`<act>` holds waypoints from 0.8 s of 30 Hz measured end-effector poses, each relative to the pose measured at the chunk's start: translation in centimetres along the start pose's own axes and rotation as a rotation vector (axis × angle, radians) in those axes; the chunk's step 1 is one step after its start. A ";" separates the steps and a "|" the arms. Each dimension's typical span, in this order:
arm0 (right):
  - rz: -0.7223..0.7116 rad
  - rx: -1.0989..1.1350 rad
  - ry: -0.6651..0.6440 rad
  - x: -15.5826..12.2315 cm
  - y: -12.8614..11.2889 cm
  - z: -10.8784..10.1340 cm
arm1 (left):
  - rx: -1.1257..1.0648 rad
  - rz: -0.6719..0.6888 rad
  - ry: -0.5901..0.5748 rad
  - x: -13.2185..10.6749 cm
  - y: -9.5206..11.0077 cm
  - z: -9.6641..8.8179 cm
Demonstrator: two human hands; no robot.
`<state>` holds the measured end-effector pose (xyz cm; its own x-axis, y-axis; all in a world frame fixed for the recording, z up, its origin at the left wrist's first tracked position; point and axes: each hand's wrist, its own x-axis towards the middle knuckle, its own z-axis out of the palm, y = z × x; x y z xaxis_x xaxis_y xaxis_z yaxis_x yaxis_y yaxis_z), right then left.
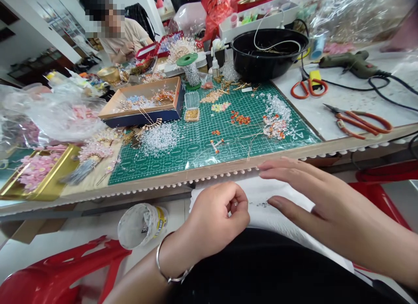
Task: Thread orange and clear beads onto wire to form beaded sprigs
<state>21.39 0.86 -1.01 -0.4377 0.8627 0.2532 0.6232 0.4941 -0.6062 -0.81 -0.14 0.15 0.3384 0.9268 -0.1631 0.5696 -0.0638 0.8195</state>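
Over my lap, just in front of the table edge, my left hand (218, 217) is closed with its fingers curled. A tiny shiny spot shows among those fingers, too small to name. To its right, my right hand (303, 190) is open, fingers stretched toward the left hand, nothing visible in them. Beyond both hands lies a green cutting mat (183, 158). On it are clear beads (160, 138), small orange-and-white beaded pieces (217, 146), orange flower-like bits (240, 118) and a cluster of beaded pieces with thin wires (274, 126).
Red-handled pliers (362, 121), red-handled scissors (308, 87) and a glue gun (355, 64) lie at right. A black basin (267, 55) and a shallow box (143, 103) stand behind. A plastic tub (142, 225) is below the table. Another person (122, 38) sits across.
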 end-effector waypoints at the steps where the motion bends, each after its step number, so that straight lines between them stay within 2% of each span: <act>1: -0.107 -0.047 0.043 0.0 -0.5 0.2 | 0.000 -0.005 0.002 0.1 0.1 0.1; 3: -0.212 -0.075 0.015 0.0 -1.3 1.0 | -0.015 -0.012 0.008 0.2 0.2 0.2; 6: -0.162 -0.084 -0.052 -0.1 -1.3 2.5 | -0.118 -0.051 0.014 0.2 0.3 0.3; 8: -0.185 -0.083 -0.049 -0.2 -0.8 3.3 | -0.227 -0.105 -0.005 0.2 0.3 0.2; 12: -0.348 -0.099 -0.037 -0.4 0.4 3.3 | -0.394 -0.190 -0.066 0.5 0.1 -0.1; 14: -0.370 -0.111 -0.044 -0.2 0.6 3.0 | -0.425 -0.217 -0.107 0.7 -0.1 -0.4; 17: -0.331 -0.112 -0.042 0.4 0.7 2.7 | -0.459 -0.255 -0.177 0.9 -0.5 -0.5; 20: -0.278 -0.086 -0.026 1.0 0.8 2.6 | -0.535 -0.282 -0.197 1.0 -0.8 -0.4; 22: -0.222 -0.069 -0.009 1.3 0.9 2.7 | -0.520 -0.259 -0.158 1.1 -1.1 -0.5; 24: -0.164 -0.061 0.011 1.4 1.0 2.7 | -0.359 -0.188 -0.069 1.2 -1.5 -0.9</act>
<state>19.68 2.29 -3.27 -0.5300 0.7711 0.3528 0.5828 0.6334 -0.5090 -1.93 1.42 -0.80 0.3101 0.8820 -0.3548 0.3332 0.2487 0.9095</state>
